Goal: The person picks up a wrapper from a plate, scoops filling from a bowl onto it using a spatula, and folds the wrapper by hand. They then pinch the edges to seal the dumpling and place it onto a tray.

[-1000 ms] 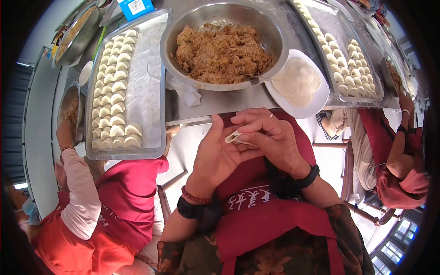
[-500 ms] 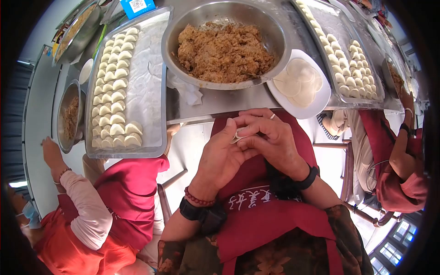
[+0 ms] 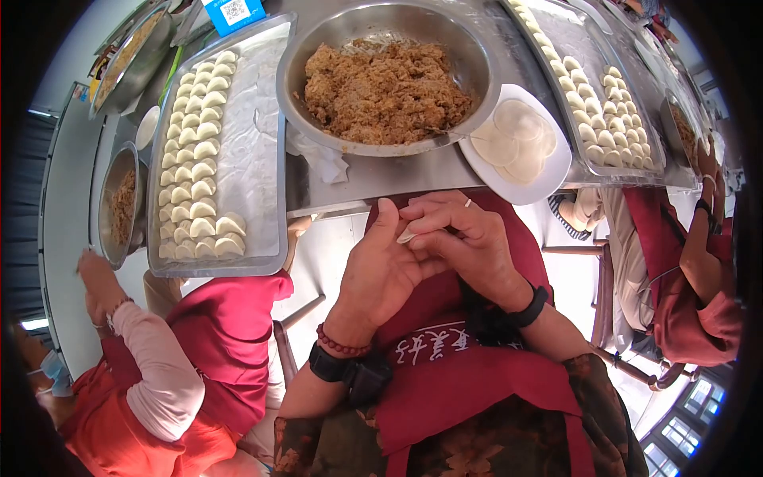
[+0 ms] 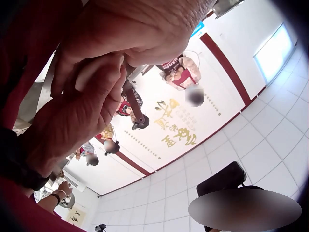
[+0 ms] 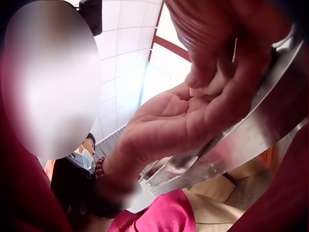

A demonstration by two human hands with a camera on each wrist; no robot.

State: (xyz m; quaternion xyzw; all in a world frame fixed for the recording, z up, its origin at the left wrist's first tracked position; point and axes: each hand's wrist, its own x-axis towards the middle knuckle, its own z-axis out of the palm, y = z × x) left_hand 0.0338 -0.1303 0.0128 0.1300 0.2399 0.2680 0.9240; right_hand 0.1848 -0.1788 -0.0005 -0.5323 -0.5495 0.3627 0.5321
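Note:
Both hands meet in front of the apron, around a small pale dumpling (image 3: 407, 237) of folded dough. My left hand (image 3: 383, 266), palm up with the thumb raised, cradles it in curved fingers. From the other side, my right hand (image 3: 470, 240) pinches its edge between thumb and fingers. Most of the dumpling is hidden by the fingers in the head view; the left wrist view shows its smooth dough (image 4: 92, 71) between the two hands. Beyond the hands stands a steel bowl (image 3: 389, 149) of brown filling (image 3: 385, 95), beside a white plate (image 3: 548, 181) of round wrappers (image 3: 513, 139).
A metal tray (image 3: 250, 151) with rows of dumplings lies left of the bowl, a second tray (image 3: 584, 48) to the right. Crumpled white paper (image 3: 322, 163) lies near the table edge. People in red aprons sit on both sides, the left one beside a smaller bowl (image 3: 119, 203).
My right fingers have worked along the dough's edge, and the fold that gaped open a second ago is now mostly covered. At left, another person's hand has drawn back from the small bowl.

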